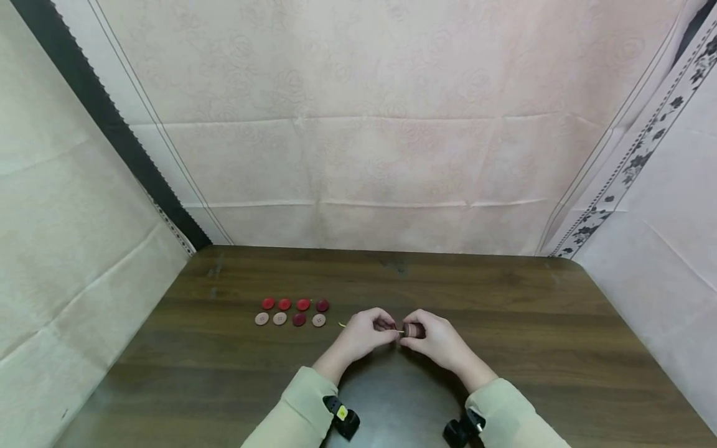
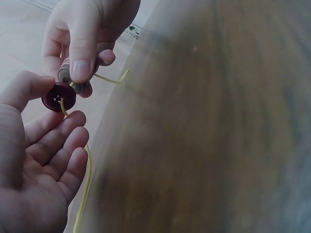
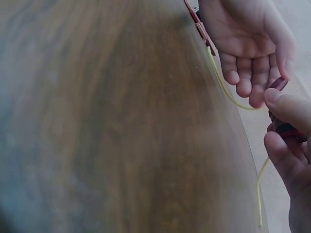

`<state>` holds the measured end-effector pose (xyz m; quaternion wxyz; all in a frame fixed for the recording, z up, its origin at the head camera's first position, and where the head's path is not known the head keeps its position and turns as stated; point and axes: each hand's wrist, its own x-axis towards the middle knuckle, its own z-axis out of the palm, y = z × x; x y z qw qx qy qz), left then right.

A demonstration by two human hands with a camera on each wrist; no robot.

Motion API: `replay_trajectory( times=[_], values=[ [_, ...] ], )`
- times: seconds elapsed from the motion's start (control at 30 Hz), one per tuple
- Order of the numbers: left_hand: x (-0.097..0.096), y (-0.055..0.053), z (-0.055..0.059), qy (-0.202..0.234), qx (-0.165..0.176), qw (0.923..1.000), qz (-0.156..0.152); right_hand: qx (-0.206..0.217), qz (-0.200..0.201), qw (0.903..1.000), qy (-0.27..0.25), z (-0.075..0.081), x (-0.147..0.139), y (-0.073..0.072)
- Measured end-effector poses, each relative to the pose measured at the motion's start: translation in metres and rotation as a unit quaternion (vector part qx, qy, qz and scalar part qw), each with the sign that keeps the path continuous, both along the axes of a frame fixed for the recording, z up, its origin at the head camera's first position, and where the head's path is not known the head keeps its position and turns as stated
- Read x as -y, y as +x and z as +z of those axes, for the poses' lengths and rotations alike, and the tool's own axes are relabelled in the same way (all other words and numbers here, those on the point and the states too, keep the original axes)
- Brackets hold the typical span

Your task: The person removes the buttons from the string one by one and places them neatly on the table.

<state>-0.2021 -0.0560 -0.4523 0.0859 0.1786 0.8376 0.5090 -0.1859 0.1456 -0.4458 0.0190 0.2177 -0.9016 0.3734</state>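
Note:
In the head view both hands meet just right of the buttons. My left hand (image 1: 363,335) pinches a dark maroon button (image 2: 50,99) between thumb and fingers, and a yellow cord (image 2: 83,194) comes out of one of its holes. Close beside it, my right hand (image 1: 439,339) grips a stack of buttons (image 1: 412,330), pinkish and brown, on the same cord. In the left wrist view one cord end sticks out past the right hand's fingers. The right wrist view shows the cord (image 3: 223,88) running below the left palm; fingers hide part of the stack.
Left of the hands, two rows of loose buttons lie on the brown wooden table (image 1: 504,298): red buttons (image 1: 284,303), maroon buttons (image 1: 299,319) and pale pink buttons (image 1: 261,318). Pale cloth (image 1: 364,162) hangs behind the table and along both sides.

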Motion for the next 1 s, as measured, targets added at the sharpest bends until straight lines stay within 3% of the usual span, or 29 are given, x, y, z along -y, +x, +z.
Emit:
replay_trajectory(
  times=[0.4,0.73,1.0],
  values=[
    [0.013,-0.001,0.001,0.001,-0.015,0.9998,0.009,-0.007,-0.004,0.9999,-0.008,0.000,-0.003,0.000],
    [0.017,-0.001,0.000,0.032,-0.019,0.9993,-0.001,-0.005,-0.014,0.9999,-0.004,0.001,-0.004,0.001],
    [0.026,-0.003,-0.001,0.031,-0.022,0.9991,0.018,0.000,-0.019,0.9998,-0.002,0.002,-0.007,0.002]
  ],
)
